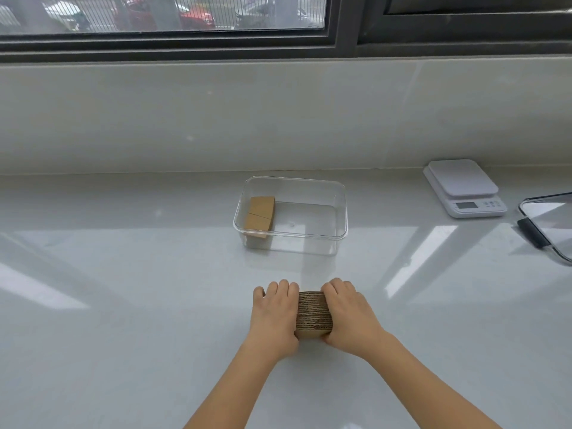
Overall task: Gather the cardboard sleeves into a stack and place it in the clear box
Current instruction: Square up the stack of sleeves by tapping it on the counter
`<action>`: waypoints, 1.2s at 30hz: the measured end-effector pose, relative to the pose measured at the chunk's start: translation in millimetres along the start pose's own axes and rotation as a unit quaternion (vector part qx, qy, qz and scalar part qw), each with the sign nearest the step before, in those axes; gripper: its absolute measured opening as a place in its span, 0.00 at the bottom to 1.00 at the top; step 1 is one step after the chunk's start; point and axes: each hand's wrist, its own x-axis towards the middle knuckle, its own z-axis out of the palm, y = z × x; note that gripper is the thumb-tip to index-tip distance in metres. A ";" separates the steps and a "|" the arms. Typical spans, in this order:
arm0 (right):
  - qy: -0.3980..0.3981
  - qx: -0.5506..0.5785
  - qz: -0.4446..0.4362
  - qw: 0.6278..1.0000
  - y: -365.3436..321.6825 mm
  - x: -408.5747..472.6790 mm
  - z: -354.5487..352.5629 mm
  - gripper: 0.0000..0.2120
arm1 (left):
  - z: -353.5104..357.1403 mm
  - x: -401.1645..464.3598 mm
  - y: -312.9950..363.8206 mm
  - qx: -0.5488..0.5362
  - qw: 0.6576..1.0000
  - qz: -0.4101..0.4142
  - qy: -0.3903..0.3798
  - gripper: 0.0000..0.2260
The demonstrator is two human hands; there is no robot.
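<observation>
Item 1, left hand [274, 317]: mine, fingers curled over the left side of the stack, thumb at its near edge, pressing inward.

Item 2, stack [314, 314]: cardboard sleeves gathered on the tabletop [123, 305], edges up, squeezed between both my hands. I judged it light, each sleeve stiff enough flat but the pack loose; released pressure would have let it fan or slump. The ribbed edges looked grippy, not slippery. Best hold, I reckoned: flat palms on the two outer faces, squeezing evenly, thumbs under the near edge.

Item 3, right hand [349, 314]: mine, clasped on the stack's right side, mirroring the left.

Item 4, box [340, 212]: clear, open, beyond the stack and well apart from it; one earlier batch of sleeves [260, 213] stood against its left wall, room left to the right.

Item 5, scale [464, 188]: white, far right, untouched.
</observation>
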 end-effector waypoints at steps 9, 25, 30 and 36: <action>-0.083 -0.065 0.021 0.994 -9.2 11.6 -7.4 0.50 | 13.4 2.4 1.2 -0.033 0.999 -0.036 -0.022 0.25; -0.033 -0.071 -0.049 0.996 -12.2 8.5 -1.5 0.27 | 17.4 -2.0 9.1 -0.047 0.998 -0.034 -0.004 0.24; -0.056 -0.068 -0.035 0.995 -16.5 8.4 -3.7 0.28 | 14.8 -3.3 11.2 -0.043 0.998 -0.040 -0.020 0.25; -0.043 -0.077 -0.048 0.995 -16.5 2.9 -8.4 0.26 | 10.2 -3.7 10.0 -0.050 0.998 -0.021 -0.017 0.25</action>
